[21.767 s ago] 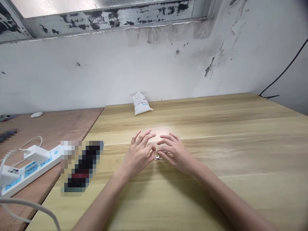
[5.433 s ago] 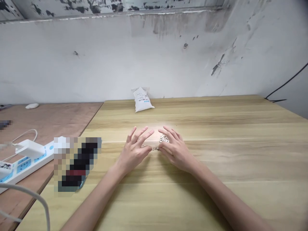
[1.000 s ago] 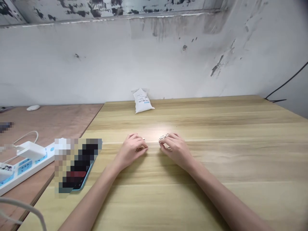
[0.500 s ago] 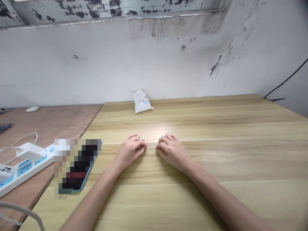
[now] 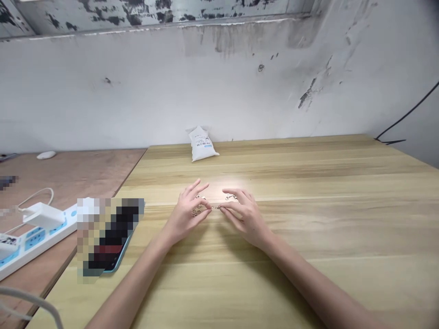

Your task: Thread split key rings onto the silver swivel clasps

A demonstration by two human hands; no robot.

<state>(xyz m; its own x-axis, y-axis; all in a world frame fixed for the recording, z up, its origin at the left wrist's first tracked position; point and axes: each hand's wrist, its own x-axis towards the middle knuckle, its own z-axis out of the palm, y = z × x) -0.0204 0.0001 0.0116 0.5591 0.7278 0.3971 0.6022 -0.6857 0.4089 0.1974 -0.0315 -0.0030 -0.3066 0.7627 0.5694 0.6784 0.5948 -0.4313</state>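
Note:
My left hand (image 5: 187, 210) pinches a tiny shiny metal piece (image 5: 212, 208) between thumb and index finger, its other fingers raised and spread. Facing it, my right hand (image 5: 245, 212) grips a small metal piece (image 5: 217, 208) at its fingertips. The two pieces meet or nearly touch; their exact shape is too small to make out. Under my left hand lie several metal rings (image 5: 195, 213), partly covered by the fingers. Behind its index finger some metal clasps (image 5: 200, 197) show. More small metal clasps (image 5: 231, 197) lie beneath my right index finger.
A white plastic packet (image 5: 203, 145) with a label lies at the back of the wooden table (image 5: 308, 183), near the wall. To the left is a phone (image 5: 118, 256), partly pixelated. Beyond it a white power strip (image 5: 37, 237) with a plugged-in charger (image 5: 43, 215) rests on a brown tabletop.
Both hands have lifted from the small metal parts and drawn their fingertips closer together. Each now pinches a small metal piece, and the rings and clasps beneath show more.

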